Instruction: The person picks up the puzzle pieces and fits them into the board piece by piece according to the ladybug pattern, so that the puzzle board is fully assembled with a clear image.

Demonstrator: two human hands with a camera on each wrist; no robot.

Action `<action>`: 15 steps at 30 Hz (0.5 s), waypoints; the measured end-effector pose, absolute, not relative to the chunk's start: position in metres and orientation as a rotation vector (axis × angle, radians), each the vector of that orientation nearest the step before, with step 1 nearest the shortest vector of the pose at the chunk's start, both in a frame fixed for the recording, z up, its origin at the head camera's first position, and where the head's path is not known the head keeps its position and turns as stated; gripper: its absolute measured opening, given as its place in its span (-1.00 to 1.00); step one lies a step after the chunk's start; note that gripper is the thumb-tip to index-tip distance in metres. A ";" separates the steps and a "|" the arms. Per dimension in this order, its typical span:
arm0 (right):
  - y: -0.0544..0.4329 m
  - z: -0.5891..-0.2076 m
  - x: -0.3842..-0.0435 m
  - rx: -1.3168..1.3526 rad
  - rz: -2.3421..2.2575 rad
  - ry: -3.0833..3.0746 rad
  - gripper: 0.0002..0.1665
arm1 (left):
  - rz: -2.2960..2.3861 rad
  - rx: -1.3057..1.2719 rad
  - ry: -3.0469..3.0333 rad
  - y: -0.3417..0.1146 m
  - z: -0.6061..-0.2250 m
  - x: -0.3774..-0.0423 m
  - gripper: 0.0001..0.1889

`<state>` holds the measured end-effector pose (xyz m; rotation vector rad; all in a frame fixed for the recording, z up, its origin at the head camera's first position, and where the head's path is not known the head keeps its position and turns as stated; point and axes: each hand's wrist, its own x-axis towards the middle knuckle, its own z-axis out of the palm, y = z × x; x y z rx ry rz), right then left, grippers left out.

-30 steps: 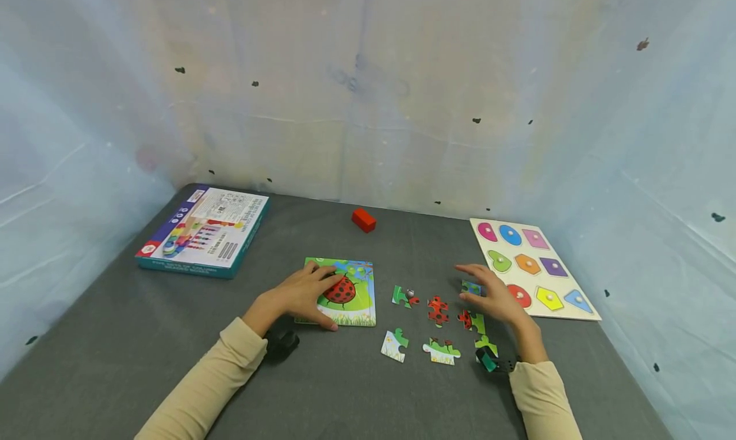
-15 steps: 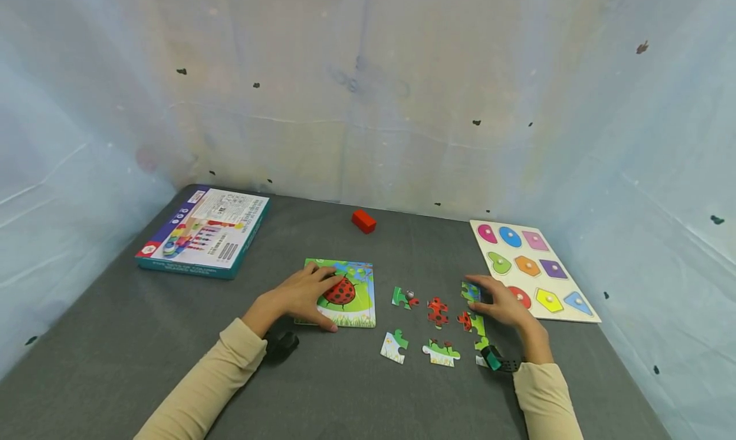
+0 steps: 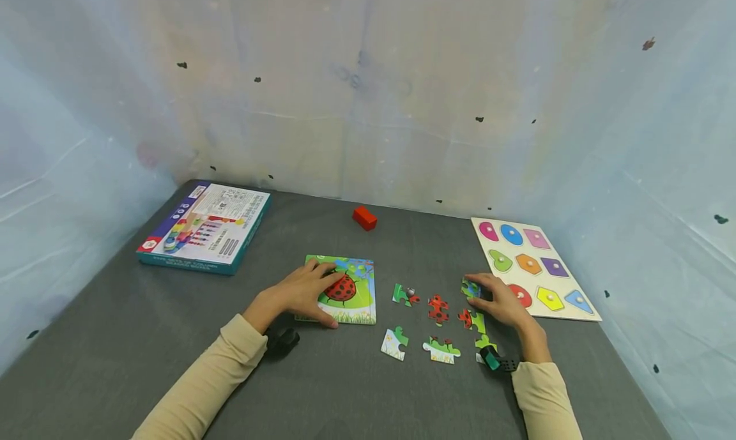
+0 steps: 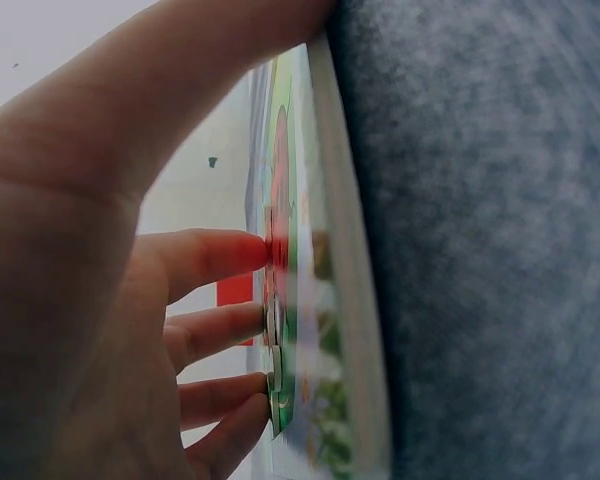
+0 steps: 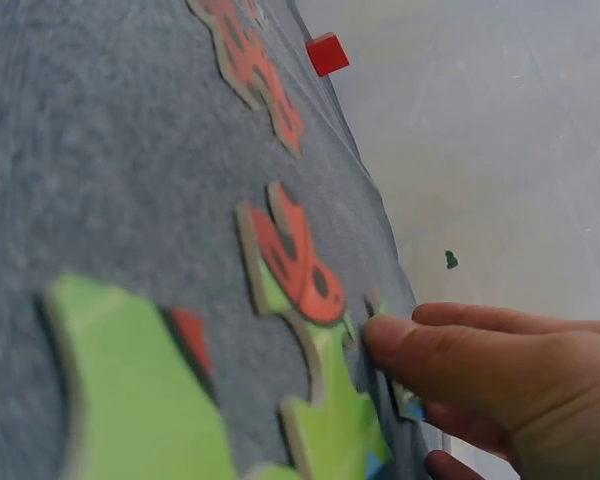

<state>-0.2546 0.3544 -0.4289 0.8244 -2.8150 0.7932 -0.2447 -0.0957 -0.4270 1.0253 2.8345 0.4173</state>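
Note:
My left hand rests on a square ladybug puzzle board, fingertips on its picture and thumb at the near edge. In the left wrist view those fingers touch thin pieces on the face of the board. On the right, my right hand pinches a blue-green jigsaw piece between thumb and fingers, down at the table. Up close, the thumb partly covers that piece. Beside it lies a red-and-green jigsaw piece.
Several loose jigsaw pieces lie between my hands, among them a red one and a white-edged one. A shape board with knobs lies at right, a flat box at far left, a red block at the back.
My right hand has come down and slightly right, and its thumb and fingers have closed around the blue-green jigsaw piece. The left hand stays on the puzzle board.

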 end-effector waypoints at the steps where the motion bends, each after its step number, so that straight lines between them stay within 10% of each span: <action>1: 0.353 -0.429 -0.255 0.821 0.807 -2.812 -0.44 | 0.420 1.030 2.834 -0.096 -0.426 -0.245 0.04; 15: 0.298 -0.412 -0.261 0.927 0.823 -2.676 -0.51 | 0.432 1.053 2.831 -0.096 -0.423 -0.244 0.01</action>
